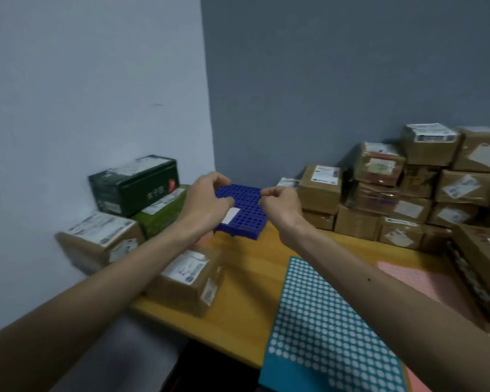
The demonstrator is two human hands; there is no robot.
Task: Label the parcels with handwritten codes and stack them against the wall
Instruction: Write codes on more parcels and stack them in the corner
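At 6 o'clock a teal dotted sticker sheet (323, 321) is overhanging the near edge of the tabletop (252, 278), and a pink sheet (413, 278) is lying beside it at 4 o'clock. A brown parcel (187, 281) is sitting at 8 o'clock by the tabletop's left edge, leaving a bare strip of wood running between it and the sheets. Further in, both hands are holding a blue perforated block (246, 213) clear above the tabletop. The left hand (207, 205) is curling its fingers round the block's left edge, while the right hand (280, 205) is pinching the right edge. A white label (231, 215) is showing on top. At 9 o'clock a dark green box (133, 185) is resting on other parcels against the pale wall. At 2 o'clock the stacked parcels (408, 193) are lining the dark wall, and the block is hiding most of the corner at 12 o'clock.
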